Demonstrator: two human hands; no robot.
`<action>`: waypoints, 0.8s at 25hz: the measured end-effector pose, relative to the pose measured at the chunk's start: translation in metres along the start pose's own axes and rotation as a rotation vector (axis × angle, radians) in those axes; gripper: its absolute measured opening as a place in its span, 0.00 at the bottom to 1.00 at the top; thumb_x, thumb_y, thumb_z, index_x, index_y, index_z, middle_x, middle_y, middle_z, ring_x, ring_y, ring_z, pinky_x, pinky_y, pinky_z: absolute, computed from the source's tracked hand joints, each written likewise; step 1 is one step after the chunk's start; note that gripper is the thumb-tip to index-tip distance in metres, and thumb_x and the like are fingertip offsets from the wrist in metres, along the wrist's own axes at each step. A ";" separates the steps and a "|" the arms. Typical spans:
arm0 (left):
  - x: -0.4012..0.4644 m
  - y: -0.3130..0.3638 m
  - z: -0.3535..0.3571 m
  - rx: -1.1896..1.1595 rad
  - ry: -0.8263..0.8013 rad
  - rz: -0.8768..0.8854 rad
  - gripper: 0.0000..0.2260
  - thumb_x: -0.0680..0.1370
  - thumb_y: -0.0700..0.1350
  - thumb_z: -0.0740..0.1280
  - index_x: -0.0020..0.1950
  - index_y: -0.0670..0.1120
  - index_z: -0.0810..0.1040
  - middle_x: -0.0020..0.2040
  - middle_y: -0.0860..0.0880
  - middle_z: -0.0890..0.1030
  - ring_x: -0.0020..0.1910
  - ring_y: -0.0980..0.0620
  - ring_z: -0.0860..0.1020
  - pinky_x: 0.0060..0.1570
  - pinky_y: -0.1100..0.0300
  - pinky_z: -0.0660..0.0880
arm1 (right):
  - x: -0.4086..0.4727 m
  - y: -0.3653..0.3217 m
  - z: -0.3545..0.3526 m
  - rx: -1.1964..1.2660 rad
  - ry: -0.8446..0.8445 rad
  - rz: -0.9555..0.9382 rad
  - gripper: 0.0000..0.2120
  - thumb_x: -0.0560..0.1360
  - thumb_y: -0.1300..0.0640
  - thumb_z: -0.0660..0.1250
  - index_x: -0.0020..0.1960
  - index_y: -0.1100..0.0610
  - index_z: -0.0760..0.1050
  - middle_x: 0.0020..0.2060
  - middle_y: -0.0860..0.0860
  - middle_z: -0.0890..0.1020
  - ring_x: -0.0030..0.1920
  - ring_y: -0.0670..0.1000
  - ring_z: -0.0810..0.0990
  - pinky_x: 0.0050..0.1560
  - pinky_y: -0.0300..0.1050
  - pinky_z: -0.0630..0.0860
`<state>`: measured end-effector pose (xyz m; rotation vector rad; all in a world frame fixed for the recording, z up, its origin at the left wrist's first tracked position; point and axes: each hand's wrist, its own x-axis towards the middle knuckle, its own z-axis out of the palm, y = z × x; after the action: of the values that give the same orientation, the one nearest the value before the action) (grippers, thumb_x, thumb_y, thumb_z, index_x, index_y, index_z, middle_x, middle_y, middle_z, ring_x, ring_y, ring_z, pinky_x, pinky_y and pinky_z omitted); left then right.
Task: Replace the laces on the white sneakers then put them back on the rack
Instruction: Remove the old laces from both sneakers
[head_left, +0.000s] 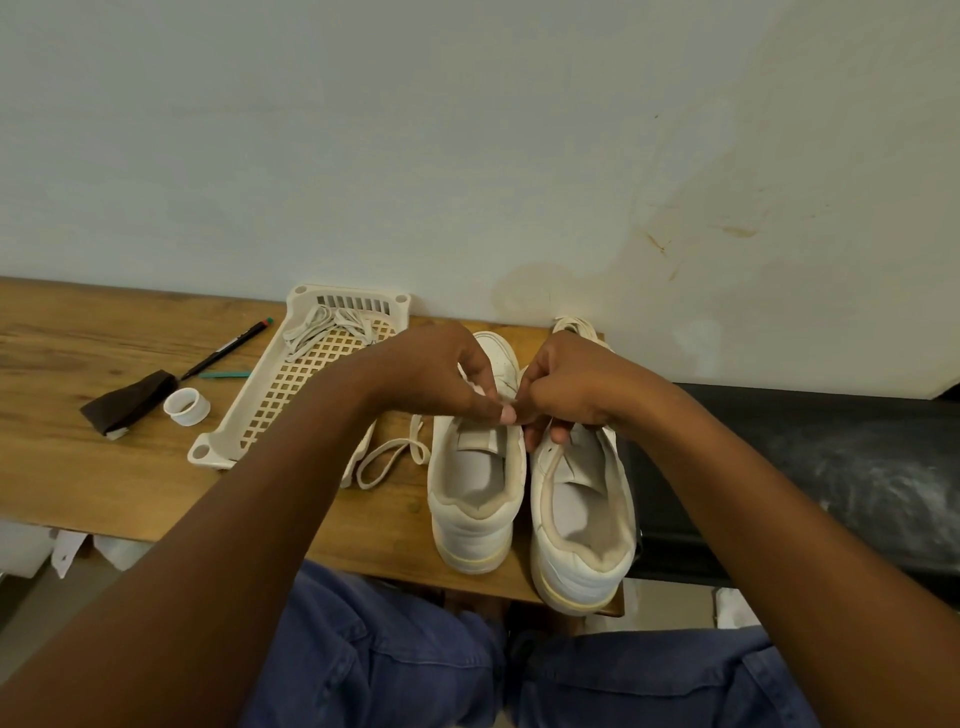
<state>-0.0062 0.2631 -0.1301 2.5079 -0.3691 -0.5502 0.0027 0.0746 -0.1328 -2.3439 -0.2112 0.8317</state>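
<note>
Two white sneakers stand side by side on the wooden table, heels toward me: the left sneaker (475, 499) and the right sneaker (582, 530). My left hand (441, 374) and my right hand (576, 389) meet above the left sneaker's tongue, both pinching a white lace at its upper eyelets. The lace's loose end (387, 460) loops onto the table left of the shoe. More white laces (324, 330) lie in the cream plastic basket (249, 415). Another lace bundle (571, 326) shows behind the right sneaker.
The wooden table (104, 467) stands against a pale wall. On its left lie a black pen (228, 347), a teal stick (226, 374), a dark folded cloth (132, 400) and a white ring (186, 406). A black surface (805, 467) adjoins on the right.
</note>
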 end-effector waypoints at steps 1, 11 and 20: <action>0.001 0.001 0.002 0.025 0.012 0.000 0.11 0.72 0.57 0.77 0.47 0.52 0.88 0.44 0.58 0.84 0.46 0.58 0.80 0.42 0.64 0.72 | 0.000 0.000 0.000 0.002 0.000 0.003 0.09 0.76 0.57 0.74 0.50 0.64 0.86 0.35 0.53 0.88 0.24 0.44 0.77 0.34 0.41 0.72; -0.002 -0.019 -0.015 0.131 0.519 -0.316 0.03 0.72 0.43 0.72 0.40 0.50 0.85 0.41 0.52 0.85 0.44 0.50 0.82 0.37 0.60 0.74 | 0.002 0.000 -0.001 0.001 -0.016 0.002 0.07 0.77 0.59 0.73 0.47 0.63 0.85 0.36 0.53 0.88 0.23 0.44 0.77 0.43 0.48 0.75; 0.007 0.006 0.005 0.144 0.162 -0.034 0.05 0.71 0.54 0.79 0.42 0.56 0.86 0.49 0.58 0.81 0.53 0.55 0.79 0.46 0.59 0.76 | 0.000 -0.001 -0.001 -0.005 -0.007 0.027 0.08 0.77 0.57 0.73 0.48 0.62 0.85 0.36 0.53 0.88 0.24 0.45 0.76 0.27 0.37 0.67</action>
<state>-0.0027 0.2537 -0.1327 2.6791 -0.3150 -0.3407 0.0038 0.0746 -0.1318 -2.3537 -0.1852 0.8539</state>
